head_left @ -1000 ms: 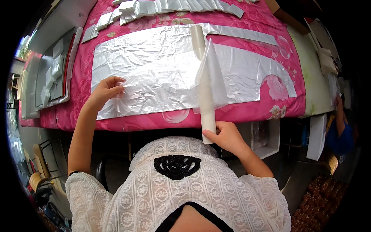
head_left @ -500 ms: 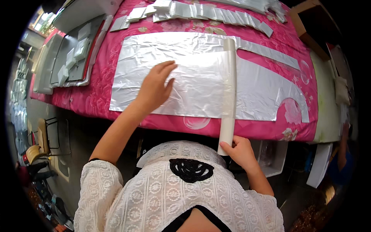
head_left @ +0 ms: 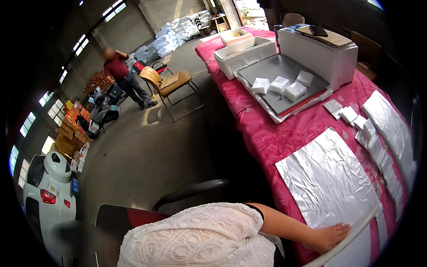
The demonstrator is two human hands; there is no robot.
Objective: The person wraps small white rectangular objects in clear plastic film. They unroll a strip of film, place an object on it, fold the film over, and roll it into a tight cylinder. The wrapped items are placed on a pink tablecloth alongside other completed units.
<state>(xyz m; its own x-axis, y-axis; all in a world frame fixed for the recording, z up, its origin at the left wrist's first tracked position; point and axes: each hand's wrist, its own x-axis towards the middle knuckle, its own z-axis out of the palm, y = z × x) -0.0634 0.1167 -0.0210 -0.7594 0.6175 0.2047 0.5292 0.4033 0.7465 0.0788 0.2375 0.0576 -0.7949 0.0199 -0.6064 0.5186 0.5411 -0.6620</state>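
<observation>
Fingers (head_left: 340, 230) of the left hand (head_left: 328, 236) lie flat and spread, gripping nothing, pressing the near edge of the foil sheet (head_left: 331, 182) onto the pink tablecloth (head_left: 271, 133), just beside the white roll (head_left: 356, 233). The right hand is out of view. The step looks like pinning foil for measuring; next calls for steady pressure

Left hand (head_left: 330, 236) flat, palm down, fingers stretched out together near the table's front edge, bare forearm reaching out from a white lace sleeve; right hand out of view.
</observation>
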